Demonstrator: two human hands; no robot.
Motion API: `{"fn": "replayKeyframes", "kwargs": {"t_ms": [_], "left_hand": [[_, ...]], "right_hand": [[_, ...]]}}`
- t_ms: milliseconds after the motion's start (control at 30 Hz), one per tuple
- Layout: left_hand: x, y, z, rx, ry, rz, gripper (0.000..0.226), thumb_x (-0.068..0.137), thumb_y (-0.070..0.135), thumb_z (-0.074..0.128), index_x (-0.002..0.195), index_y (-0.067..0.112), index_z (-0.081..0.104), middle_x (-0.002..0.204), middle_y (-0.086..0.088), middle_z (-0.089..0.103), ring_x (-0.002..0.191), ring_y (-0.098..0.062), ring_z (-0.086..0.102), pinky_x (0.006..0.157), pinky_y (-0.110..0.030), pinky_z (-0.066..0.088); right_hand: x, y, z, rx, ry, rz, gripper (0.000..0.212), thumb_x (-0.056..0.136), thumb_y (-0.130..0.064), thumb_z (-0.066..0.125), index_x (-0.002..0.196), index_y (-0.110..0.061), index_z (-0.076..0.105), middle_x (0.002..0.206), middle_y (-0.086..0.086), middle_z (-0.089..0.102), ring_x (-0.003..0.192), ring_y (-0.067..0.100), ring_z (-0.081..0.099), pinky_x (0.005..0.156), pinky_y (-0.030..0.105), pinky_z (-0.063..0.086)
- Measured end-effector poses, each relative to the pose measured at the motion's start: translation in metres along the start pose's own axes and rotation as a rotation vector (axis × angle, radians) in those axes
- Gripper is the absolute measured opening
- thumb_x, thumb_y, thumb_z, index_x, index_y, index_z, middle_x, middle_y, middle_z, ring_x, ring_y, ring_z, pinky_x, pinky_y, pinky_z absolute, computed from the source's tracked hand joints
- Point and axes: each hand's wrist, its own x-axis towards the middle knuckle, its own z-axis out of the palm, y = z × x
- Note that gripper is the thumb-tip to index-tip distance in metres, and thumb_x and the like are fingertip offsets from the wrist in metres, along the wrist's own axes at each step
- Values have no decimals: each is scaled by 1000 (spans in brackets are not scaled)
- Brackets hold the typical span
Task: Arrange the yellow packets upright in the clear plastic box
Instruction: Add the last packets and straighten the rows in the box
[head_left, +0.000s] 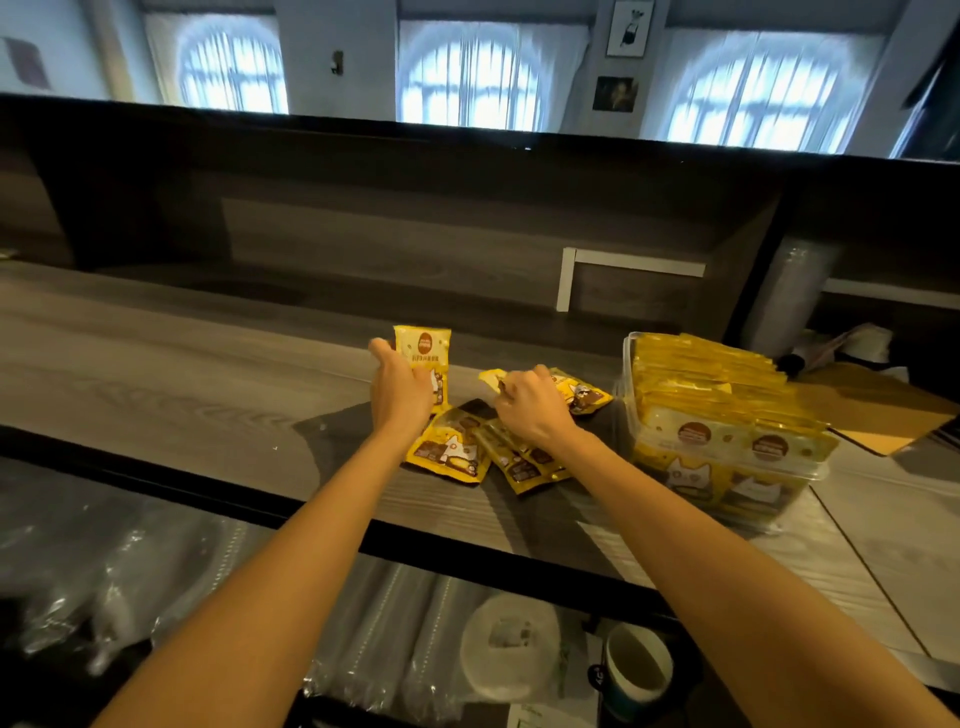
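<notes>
Grey counter (182, 374) is backed by arched windows, and the box (627, 364) is set at its right end, packed nearly full with packets stood on edge. One packet (422, 345) is gripped upright in the left hand (400, 389), long axis vertical; a second packet (491, 378) is pinched at its corner by the right hand (530, 408), the nearer to the box. Loose packets (452, 452) are spread flat between the hands, slanted variously, so each would have to be tipped upright and carried rightward.

On the table (156, 364), one packet (422, 349) stands in the left grip (400, 387), loose packets (452, 452) lie under and nearer than the right grip (530, 410), and the filled box (630, 358) sits to its right.
</notes>
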Motion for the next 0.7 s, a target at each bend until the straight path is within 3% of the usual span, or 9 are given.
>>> {"fn": "replayKeyframes", "kwargs": {"t_ms": [67,133,233,300,367,467,533,633,700], "left_hand": [[3,8,-3,-68,22,15,21,93,-1,41,106,13,30,120,-15,58,106,-31,60,73,-36,50],[8,16,-4,-101,34,42,26,92,-3,43,113,11,37,123,-13,57,111,-30,58,82,-38,52],[16,32,-4,-108,28,78,38,90,-3,44,126,9,44,126,-12,57,119,-29,52,96,-44,49],[18,46,-1,-145,4,97,36,91,1,43,126,9,48,124,-12,57,119,-28,52,100,-45,46],[17,62,5,-183,-28,132,31,93,6,43,123,9,50,121,-10,59,117,-26,53,99,-42,47],[13,87,17,-272,-65,189,23,95,11,43,115,11,53,113,-8,61,105,-21,58,91,-38,51],[9,104,27,-316,-103,218,23,96,11,43,117,10,54,113,-6,61,101,-16,59,87,-32,53],[5,126,49,-332,-177,268,29,95,8,47,123,10,54,114,-2,61,102,-12,58,86,-27,52],[0,138,64,-297,-210,314,30,92,3,51,120,10,59,113,-2,63,104,-11,58,90,-27,51]], "right_hand": [[6,-3,-3,94,48,34,32,86,-15,54,58,-14,41,94,14,45,101,29,45,74,33,40],[11,-9,-9,216,135,71,34,82,-24,62,58,-17,39,98,8,39,92,20,43,76,30,41],[19,-19,-25,416,216,69,29,86,-34,60,74,-9,54,102,6,39,94,20,46,83,32,43],[27,-23,-41,576,236,98,26,92,-30,49,94,-6,57,110,7,44,98,23,52,81,29,47],[34,-19,-60,668,281,128,8,94,-15,48,100,-11,48,116,11,50,99,22,56,69,21,48],[36,-4,-90,818,324,159,51,90,3,52,130,-20,32,116,7,52,105,18,57,76,27,50],[32,10,-108,830,377,161,66,88,5,54,141,-22,26,110,4,54,103,14,57,82,31,51],[25,34,-135,722,427,148,36,91,-4,53,127,-9,52,118,10,62,110,21,60,81,29,52],[21,53,-150,737,482,168,26,93,-11,53,118,-6,60,120,11,63,111,23,60,79,28,51]]}}
